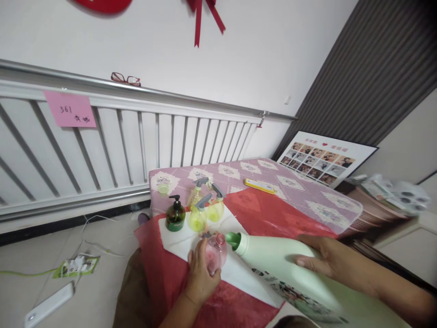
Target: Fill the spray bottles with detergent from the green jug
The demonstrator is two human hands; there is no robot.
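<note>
My left hand (201, 275) is wrapped round a small clear pink bottle (215, 255) with an open neck, low over the white cloth. My right hand (319, 257) grips a large pale green detergent bottle (283, 253), tipped nearly level. Its dark green spout (232, 240) points at the pink bottle's mouth, very close to it; whether they touch I cannot tell. Just beyond stand several spray bottles with grey triggers, among them a yellow one (198, 221). Beside them is a dark green pump bottle (175, 216) with a black top.
A white cloth (252, 284) lies on a red sheet (266, 209) over the patterned purple tabletop (225, 171). A yellow box (259, 186) and a small green lid (163, 188) lie toward the back. A power strip (77, 265) with cables is on the floor at left.
</note>
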